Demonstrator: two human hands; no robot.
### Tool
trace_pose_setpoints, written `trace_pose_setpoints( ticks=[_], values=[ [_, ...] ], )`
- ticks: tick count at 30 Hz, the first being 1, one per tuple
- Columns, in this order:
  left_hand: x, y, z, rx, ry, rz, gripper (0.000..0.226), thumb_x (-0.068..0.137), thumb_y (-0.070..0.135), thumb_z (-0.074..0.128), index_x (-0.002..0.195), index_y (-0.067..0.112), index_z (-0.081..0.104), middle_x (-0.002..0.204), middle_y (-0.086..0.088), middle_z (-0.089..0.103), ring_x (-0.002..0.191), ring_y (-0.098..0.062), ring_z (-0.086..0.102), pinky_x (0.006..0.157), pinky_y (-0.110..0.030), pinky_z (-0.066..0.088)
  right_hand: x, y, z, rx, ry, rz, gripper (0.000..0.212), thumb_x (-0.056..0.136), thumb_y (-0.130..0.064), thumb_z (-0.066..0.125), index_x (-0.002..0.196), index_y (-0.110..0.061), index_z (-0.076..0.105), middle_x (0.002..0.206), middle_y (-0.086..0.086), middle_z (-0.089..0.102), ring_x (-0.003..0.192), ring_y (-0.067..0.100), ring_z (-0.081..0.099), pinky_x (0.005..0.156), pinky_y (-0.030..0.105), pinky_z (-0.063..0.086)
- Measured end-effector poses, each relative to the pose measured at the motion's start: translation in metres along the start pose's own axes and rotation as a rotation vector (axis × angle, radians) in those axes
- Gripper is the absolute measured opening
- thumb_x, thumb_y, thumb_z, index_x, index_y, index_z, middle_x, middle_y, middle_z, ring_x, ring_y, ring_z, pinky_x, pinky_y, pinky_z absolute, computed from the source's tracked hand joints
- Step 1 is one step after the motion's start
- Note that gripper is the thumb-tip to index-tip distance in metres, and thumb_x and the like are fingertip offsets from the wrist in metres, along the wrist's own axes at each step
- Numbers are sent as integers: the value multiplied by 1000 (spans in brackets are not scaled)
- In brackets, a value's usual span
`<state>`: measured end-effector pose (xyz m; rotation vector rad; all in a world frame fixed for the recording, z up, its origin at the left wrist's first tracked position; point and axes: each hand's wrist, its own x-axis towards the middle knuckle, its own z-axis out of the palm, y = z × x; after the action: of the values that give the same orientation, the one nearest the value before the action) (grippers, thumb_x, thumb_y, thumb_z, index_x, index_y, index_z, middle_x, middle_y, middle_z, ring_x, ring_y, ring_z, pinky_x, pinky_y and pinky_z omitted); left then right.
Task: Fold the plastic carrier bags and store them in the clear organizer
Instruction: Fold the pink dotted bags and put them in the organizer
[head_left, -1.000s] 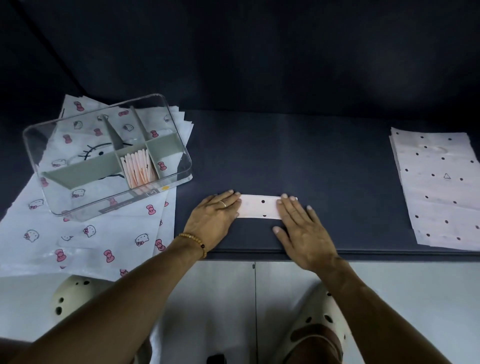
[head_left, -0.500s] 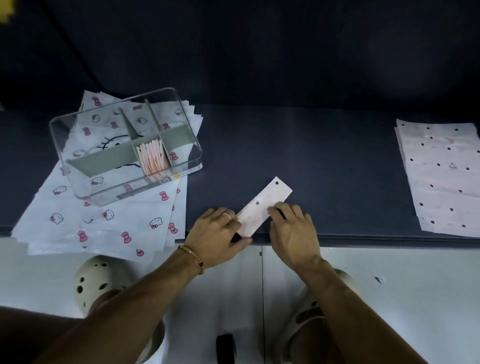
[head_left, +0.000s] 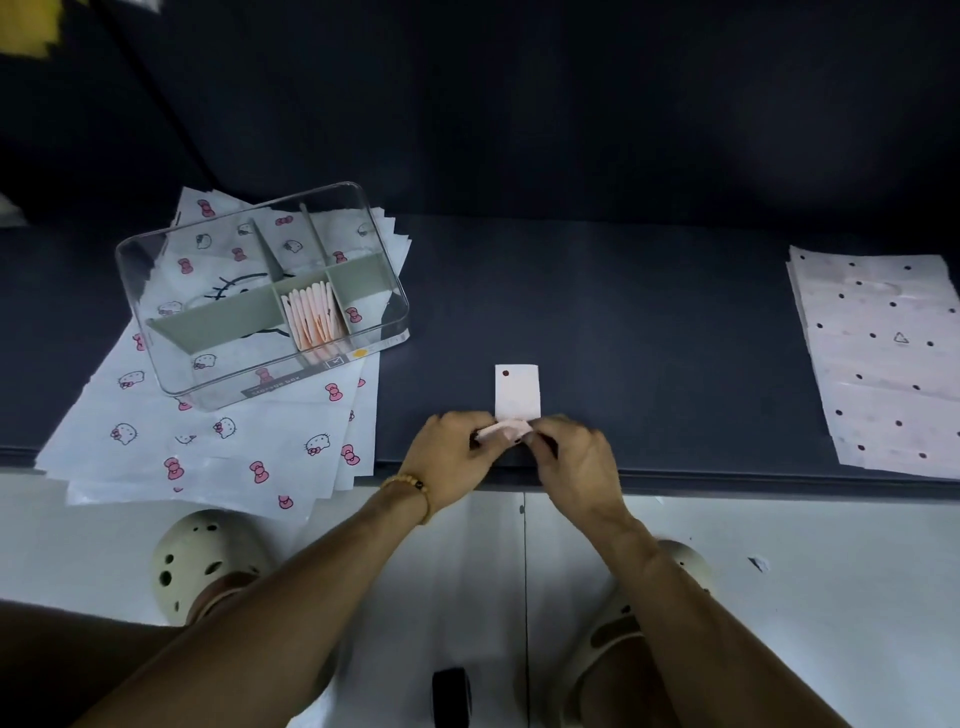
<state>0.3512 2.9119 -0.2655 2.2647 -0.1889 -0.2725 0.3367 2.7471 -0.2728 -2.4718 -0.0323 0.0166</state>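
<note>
At the near edge of the dark tabletop (head_left: 597, 312), a pale pink bag (head_left: 517, 391), already folded into a narrow strip, is laid pointing away from the person, with one dark dot seen at its far corner. Its near end is lifted and curled over, and is pinched from both sides: by the left hand (head_left: 452, 457), whose fingers are bent around the left part of the fold, and by the right hand (head_left: 576, 462), whose fingers are bent around the right part. A beaded bracelet (head_left: 408, 486) is worn on the left wrist.

To the left, a clear organizer (head_left: 156, 364) with grey dividers is set on a spread pile of white bags printed with cat faces and pink bows (head_left: 218, 452). In its middle front compartment, a row of folded pink bags (head_left: 310, 318) is stood on edge; the other compartments are seen through to the printed bags beneath. At the far right of the tabletop, well apart from the hands, a flat stack of pink dotted bags (head_left: 883, 364) is laid. Below the tabletop edge, a white floor and two cream clogs (head_left: 200, 561) are seen.
</note>
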Motion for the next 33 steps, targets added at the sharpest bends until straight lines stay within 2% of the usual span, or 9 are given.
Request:
trace_pose_setpoints(
  ticks=[3, 7, 11, 16, 19, 22, 25, 30, 33],
  values=[
    [8, 1, 0, -119, -1, -97, 16, 84, 30, 68, 89, 15, 71, 79, 4, 71, 74, -11, 65, 71, -31, 54, 14, 1, -5, 210, -39, 176, 8, 89, -16, 66, 83, -14, 71, 68, -12, 64, 52, 8, 58, 57, 24, 47],
    [22, 0, 5, -8, 48, -150, 21, 90, 23, 60, 74, 9, 62, 77, -4, 69, 72, -21, 62, 72, -38, 53, 27, 5, -7, 408, -84, 417, 5, 86, -16, 70, 85, -16, 66, 81, -6, 70, 44, 6, 62, 44, 12, 44],
    [37, 4, 9, 131, 36, -235, 28, 89, 30, 57, 68, 15, 68, 72, 0, 69, 70, -17, 63, 71, -31, 53, 35, 3, -4, 415, -47, 493, 16, 86, -18, 70, 74, -22, 61, 69, -7, 68, 48, 8, 66, 44, 15, 49],
    [47, 4, 9, 265, 58, -277, 18, 80, 40, 67, 76, 23, 67, 80, 3, 69, 77, -19, 63, 68, -29, 52, 43, 2, -4, 355, -84, 522, 17, 87, -19, 67, 71, -22, 62, 62, -2, 69, 48, 11, 67, 53, 26, 57],
    [41, -3, 13, 410, 188, -61, 26, 76, 34, 72, 93, 21, 58, 99, 0, 59, 91, -19, 55, 67, -32, 47, 44, 1, -3, 329, -96, 526, 15, 88, -19, 65, 73, -21, 62, 62, -2, 68, 48, 11, 67, 53, 26, 57],
    [42, -9, 16, 573, 70, 280, 35, 83, 19, 63, 118, 19, 58, 126, -2, 51, 110, -25, 48, 86, -37, 43, 46, 1, -5, 289, -129, 528, 10, 84, -18, 65, 75, -21, 63, 65, -1, 69, 48, 12, 67, 54, 25, 56],
    [48, -12, 16, 681, -52, 380, 35, 90, 19, 53, 125, 20, 56, 132, -1, 50, 118, -24, 43, 92, -36, 37, 49, 1, -8, 203, -111, 476, 4, 81, -18, 66, 85, -19, 67, 80, -1, 70, 66, 17, 69, 68, 28, 57],
    [51, -1, 22, 567, 32, 259, 28, 94, 25, 49, 116, 14, 62, 118, -6, 52, 108, -24, 47, 85, -34, 48, 26, 12, -9, -166, 222, 93, 20, 89, -16, 59, 107, -9, 65, 109, 7, 60, 87, 27, 58, 73, 38, 52],
    [52, 1, 28, 573, 51, 234, 29, 95, 29, 48, 117, 15, 61, 120, -5, 51, 109, -22, 47, 86, -33, 48, 11, 26, -1, -359, 119, -25, 34, 95, -19, 54, 125, -6, 60, 131, 11, 58, 120, 34, 53, 98, 46, 44]
  ],
)
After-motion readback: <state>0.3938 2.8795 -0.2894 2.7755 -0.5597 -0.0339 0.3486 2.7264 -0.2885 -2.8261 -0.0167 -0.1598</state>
